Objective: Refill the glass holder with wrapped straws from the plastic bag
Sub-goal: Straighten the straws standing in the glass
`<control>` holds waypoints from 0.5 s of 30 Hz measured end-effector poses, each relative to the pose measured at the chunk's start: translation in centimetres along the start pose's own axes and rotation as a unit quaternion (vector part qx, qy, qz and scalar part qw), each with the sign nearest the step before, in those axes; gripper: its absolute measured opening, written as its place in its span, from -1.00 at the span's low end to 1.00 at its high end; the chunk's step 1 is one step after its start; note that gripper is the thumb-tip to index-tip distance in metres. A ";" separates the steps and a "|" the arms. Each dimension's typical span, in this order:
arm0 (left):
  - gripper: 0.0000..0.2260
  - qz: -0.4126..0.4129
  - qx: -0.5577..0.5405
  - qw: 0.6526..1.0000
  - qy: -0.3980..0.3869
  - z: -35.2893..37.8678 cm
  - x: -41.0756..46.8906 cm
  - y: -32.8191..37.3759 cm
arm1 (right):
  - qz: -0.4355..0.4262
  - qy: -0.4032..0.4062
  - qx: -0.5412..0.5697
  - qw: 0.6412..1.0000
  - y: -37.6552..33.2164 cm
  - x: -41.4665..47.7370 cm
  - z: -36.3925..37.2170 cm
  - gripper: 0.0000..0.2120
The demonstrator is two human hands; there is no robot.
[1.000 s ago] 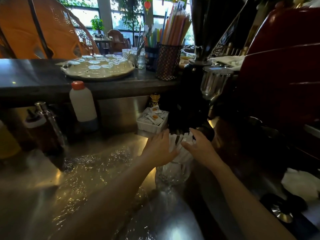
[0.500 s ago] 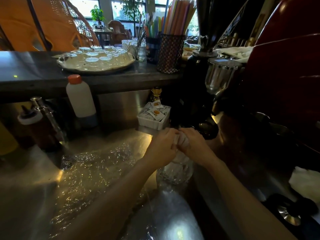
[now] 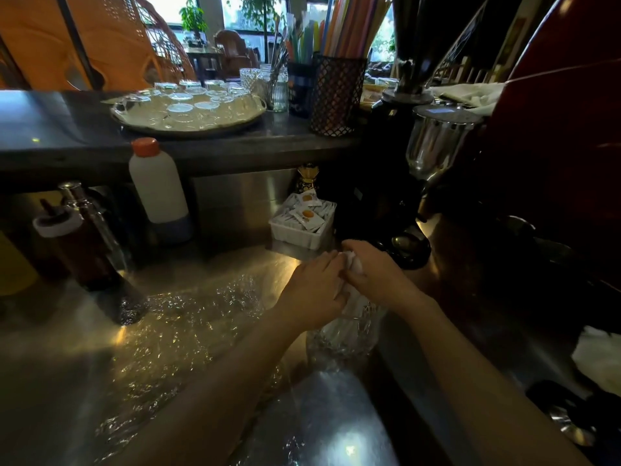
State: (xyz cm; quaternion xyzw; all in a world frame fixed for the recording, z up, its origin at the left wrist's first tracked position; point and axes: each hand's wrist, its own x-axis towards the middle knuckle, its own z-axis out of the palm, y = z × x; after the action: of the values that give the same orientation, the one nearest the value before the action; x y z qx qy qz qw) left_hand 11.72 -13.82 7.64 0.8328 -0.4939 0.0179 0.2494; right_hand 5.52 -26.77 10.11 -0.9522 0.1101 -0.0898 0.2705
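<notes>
A cut-glass holder (image 3: 342, 341) stands on the steel counter, with a bundle of white wrapped straws (image 3: 354, 265) standing in it. My left hand (image 3: 314, 290) and my right hand (image 3: 376, 274) are both closed around the bundle's upper part, pressing it together from either side. Only the straw tips and a short stretch above the glass rim show between my fingers. A clear, crinkled plastic bag (image 3: 188, 324) lies flat on the counter to the left, partly under my left forearm.
A white basket of sachets (image 3: 302, 227) sits just behind my hands, next to a dark coffee grinder (image 3: 403, 183). A white bottle with an orange cap (image 3: 158, 186) and brown bottles (image 3: 80, 243) stand left. A tray of glasses (image 3: 188, 109) and a mesh straw cup (image 3: 337, 95) sit on the upper ledge.
A second ago the straws fanned out loosely between my spread hands. Both hands have since closed inward and gathered them into a tight bundle in the glass holder.
</notes>
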 end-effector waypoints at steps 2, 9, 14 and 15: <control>-0.52 -0.008 0.003 1.000 -0.009 0.1 -0.1 -0.1 | -0.008 0.019 -0.007 1.000 0.2 -0.6 -0.3 -0.47; -0.49 -0.014 -0.003 1.000 -0.020 0.1 -0.3 0.0 | -0.012 -0.033 0.000 0.999 1.4 -1.6 -0.4 -0.53; -0.51 -0.014 0.008 1.000 -0.001 -0.8 -0.9 -0.1 | -0.023 -0.024 -0.058 0.998 0.9 -1.1 -0.3 -0.48; -0.52 -0.016 0.012 1.000 0.006 -1.2 -1.1 -0.2 | -0.033 -0.006 -0.075 0.997 0.6 -1.0 -0.3 -0.49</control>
State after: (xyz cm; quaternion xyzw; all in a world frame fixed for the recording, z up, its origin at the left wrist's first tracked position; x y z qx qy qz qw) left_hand 11.55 -12.30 8.34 0.8435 -0.4786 0.0253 0.2425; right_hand 4.38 -27.13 9.89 -0.9735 0.0836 -0.0843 0.1957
